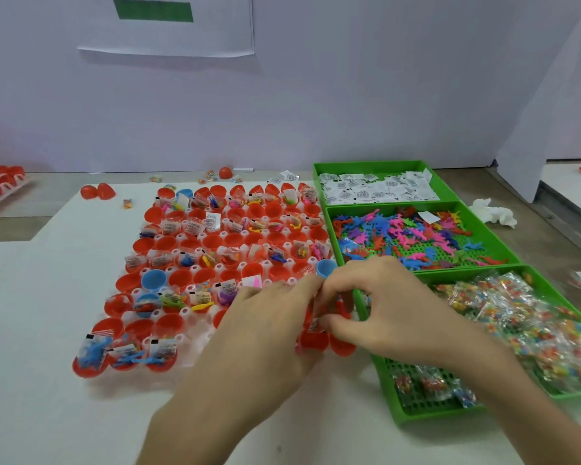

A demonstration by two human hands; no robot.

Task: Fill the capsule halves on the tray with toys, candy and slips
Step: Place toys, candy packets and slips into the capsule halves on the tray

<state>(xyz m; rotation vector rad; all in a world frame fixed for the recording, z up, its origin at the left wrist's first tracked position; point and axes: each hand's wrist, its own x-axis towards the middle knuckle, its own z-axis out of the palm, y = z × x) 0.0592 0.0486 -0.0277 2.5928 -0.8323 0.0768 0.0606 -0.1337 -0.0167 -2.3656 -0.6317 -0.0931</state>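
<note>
My right hand [383, 307] pinches a red piece [341, 305] at the tray's [195, 350] near right corner, my left hand [275, 317] meeting it (its grip too blurred to tell). I'd best seat it deep in the capsule half [316, 342] below.

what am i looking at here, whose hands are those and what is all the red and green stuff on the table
No machine here: a person is working with bare hands, and the single picture comes from a camera worn on their head, looking forward and down. The left hand and right hand meet over the near right corner of a white tray full of red capsule halves, many already filled. Beside it on the right stand green bins: paper slips farthest, small coloured toys in the middle, candy bags nearest. The fingertips come together there, but blur hides what, if anything, they hold.
</note>
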